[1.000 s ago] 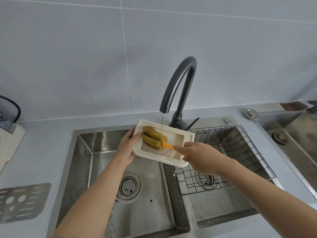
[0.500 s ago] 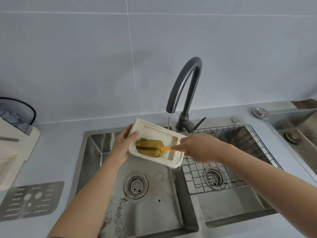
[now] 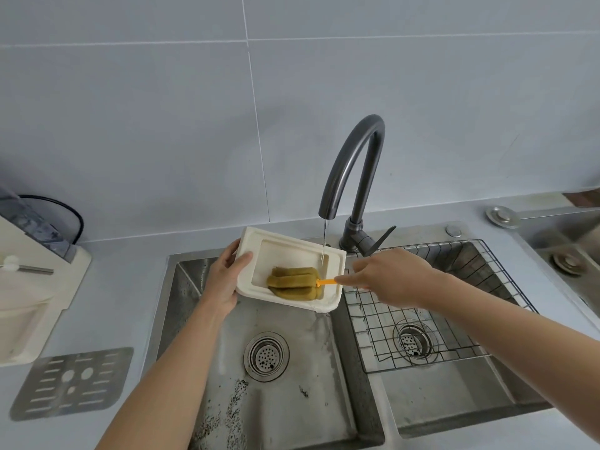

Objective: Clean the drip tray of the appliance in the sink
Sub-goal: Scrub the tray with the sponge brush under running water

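Scrubbing has carried the sponge brush (image 3: 293, 284) toward the drip tray's (image 3: 248, 245) near edge. Over the sink (image 3: 185, 293) the left hand (image 3: 224, 284) grips the tray's rim; the right hand (image 3: 389, 277) pinches the brush handle. Wet and tilted, the tray could slip.

Drip tray (image 3: 285, 245) was cream-white. Sponge brush (image 3: 293, 284) was olive-green with an orange handle (image 3: 326, 282). Faucet (image 3: 352, 170) was dark grey. Grate (image 3: 69, 383) was silver, slotted, with round holes.
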Available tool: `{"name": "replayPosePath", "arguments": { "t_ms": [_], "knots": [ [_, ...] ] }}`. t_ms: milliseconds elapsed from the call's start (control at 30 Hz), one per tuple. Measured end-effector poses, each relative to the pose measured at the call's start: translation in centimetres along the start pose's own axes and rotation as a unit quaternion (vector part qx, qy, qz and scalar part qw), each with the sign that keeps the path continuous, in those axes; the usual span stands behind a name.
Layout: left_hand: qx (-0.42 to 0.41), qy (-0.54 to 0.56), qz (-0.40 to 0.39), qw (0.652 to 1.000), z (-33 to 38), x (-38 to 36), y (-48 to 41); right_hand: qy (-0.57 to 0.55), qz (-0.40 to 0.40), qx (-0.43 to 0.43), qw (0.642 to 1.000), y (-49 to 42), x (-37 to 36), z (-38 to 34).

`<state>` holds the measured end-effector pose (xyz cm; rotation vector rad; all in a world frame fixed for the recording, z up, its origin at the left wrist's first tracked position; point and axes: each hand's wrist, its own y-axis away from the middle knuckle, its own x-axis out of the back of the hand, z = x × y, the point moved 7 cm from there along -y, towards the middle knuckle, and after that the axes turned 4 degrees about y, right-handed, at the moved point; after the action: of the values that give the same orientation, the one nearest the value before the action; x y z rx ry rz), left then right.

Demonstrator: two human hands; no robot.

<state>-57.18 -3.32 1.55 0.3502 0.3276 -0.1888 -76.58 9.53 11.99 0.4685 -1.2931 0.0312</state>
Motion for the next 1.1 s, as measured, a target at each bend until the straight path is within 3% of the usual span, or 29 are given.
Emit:
{"name": "replayPosePath", "arguments": {
  "t_ms": [667,1100],
  "knots": [
    [0.065,0.039,0.041,0.996,-4.4,-0.1,1.0,-0.012,0.016,-0.094,0.995,4.7,-1.3,3.1],
    [0.129,0.041,-0.021,0.991,-8.0,-4.5,2.2,0.018,-0.013,-0.097,0.995,4.9,-1.9,1.6]
  ]
}}
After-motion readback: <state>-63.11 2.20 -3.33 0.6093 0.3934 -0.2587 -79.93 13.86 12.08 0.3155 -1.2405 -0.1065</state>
